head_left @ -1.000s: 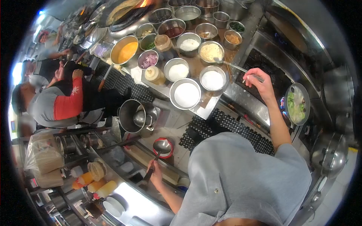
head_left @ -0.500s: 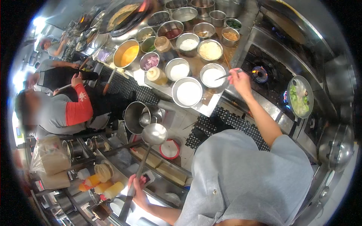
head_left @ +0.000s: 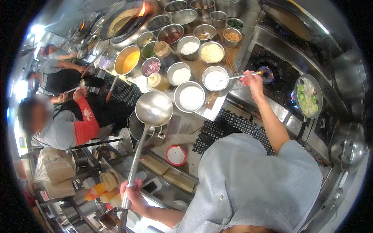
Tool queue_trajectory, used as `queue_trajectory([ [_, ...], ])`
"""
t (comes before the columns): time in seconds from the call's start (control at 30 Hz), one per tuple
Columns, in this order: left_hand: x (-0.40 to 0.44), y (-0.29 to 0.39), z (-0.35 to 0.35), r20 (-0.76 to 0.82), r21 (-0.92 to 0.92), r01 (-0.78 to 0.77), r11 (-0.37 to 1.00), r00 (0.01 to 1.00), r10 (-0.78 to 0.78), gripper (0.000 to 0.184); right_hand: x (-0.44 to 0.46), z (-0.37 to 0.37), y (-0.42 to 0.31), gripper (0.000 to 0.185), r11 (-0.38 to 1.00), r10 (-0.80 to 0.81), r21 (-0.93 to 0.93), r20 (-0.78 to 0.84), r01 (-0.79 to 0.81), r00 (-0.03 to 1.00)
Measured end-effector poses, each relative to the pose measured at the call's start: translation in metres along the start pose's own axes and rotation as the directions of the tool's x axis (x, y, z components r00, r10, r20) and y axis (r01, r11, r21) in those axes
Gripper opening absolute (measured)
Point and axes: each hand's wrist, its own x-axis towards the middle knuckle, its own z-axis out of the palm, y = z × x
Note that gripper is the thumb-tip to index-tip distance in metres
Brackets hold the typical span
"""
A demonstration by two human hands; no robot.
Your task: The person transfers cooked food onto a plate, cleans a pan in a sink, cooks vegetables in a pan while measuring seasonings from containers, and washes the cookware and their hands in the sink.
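My left hand (head_left: 134, 195) is closed around the long handle of a large metal ladle (head_left: 154, 108). The ladle's round bowl is raised, in front of a steel pot (head_left: 136, 129) that it partly hides. Between the fingers of my right hand (head_left: 253, 82) is a thin metal spoon (head_left: 240, 76). Its far end reaches into a steel bowl of white powder (head_left: 213, 79) at the counter's near corner. Two more bowls of white powder, one nearer (head_left: 189, 97) and one to the left (head_left: 181, 73), stand beside it.
A frying pan (head_left: 309, 97) with green and pale pieces is on a lit burner at right. Another burner (head_left: 265, 73) also burns. Several ingredient bowls fill the counter, including chopped red onion (head_left: 152, 68) and orange liquid (head_left: 130, 61). Co-workers, one red-sleeved (head_left: 84, 120), stand at left.
The ladle's bowl has risen up and away from me and looks larger. My left hand has shifted slightly left. My right hand has moved a little right, its spoon now lying flatter.
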Motion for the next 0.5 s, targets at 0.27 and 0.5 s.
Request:
queue_trajectory([
  [0.27, 0.009, -0.012, 0.036, 0.050, -0.007, 0.001, 1.000, 0.999, 0.000, 0.034, -0.008, 0.009, -0.025, 0.023, 0.956, -0.203, -0.205, 0.060, 0.211, 0.977],
  [0.5, 0.011, -0.017, 0.040, 0.052, -0.048, -0.018, 0.999, 0.998, 0.020, 0.034, 0.010, 0.031, -0.001, 0.023, 0.961, -0.115, -0.249, 0.047, 0.123, 0.992],
])
